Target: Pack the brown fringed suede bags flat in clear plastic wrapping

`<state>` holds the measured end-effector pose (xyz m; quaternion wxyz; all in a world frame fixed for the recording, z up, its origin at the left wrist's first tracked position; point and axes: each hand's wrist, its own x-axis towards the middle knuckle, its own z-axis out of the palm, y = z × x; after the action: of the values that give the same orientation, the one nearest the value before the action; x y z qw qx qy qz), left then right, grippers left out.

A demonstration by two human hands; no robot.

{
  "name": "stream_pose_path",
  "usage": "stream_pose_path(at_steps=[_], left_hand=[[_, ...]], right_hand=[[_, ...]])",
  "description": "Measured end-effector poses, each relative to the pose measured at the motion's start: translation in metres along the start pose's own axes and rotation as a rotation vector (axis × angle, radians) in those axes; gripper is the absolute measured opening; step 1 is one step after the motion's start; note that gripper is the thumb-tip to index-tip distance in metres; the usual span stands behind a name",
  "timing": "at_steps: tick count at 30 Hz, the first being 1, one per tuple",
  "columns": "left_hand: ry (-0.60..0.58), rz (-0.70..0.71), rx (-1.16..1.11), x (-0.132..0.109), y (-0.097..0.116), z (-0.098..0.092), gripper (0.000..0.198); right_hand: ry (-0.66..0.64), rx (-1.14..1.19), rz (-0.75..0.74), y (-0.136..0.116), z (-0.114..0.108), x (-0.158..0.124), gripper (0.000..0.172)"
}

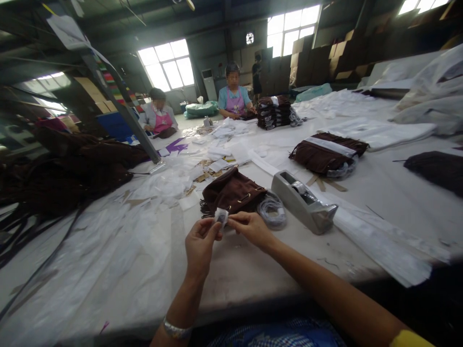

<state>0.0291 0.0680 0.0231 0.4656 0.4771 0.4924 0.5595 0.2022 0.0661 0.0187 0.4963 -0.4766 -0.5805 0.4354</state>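
Observation:
My left hand (pixel 200 243) and my right hand (pixel 251 228) meet above the white table (pixel 231 270), both pinching a small clear plastic packet (pixel 221 217) between their fingertips. Just beyond the packet lies a brown fringed suede bag (pixel 231 192). A coil of clear wrapped chain or cord (pixel 272 210) rests right of the bag. A grey tape dispenser (pixel 304 202) stands a little to the right of my right hand.
Piles of dark brown bags (pixel 61 173) fill the left side, with a banded brown bundle (pixel 327 153) and a stack (pixel 274 112) farther back. White plastic bags (pixel 376 246) litter the table. Two seated people (pixel 233 99) work at the far end.

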Motion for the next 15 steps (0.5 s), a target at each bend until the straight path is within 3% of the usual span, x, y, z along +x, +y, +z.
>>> stream_pose_path(at_steps=[5,15], left_hand=[[0.109,0.054,0.006,0.003,-0.004,-0.001,0.04],[0.004,0.064,0.013,-0.002,-0.001,0.006,0.035]], right_hand=[[-0.029,-0.022,-0.034,0.001,0.003,-0.002,0.032],[-0.087,0.041,-0.06,0.0,0.011,0.012,0.028]])
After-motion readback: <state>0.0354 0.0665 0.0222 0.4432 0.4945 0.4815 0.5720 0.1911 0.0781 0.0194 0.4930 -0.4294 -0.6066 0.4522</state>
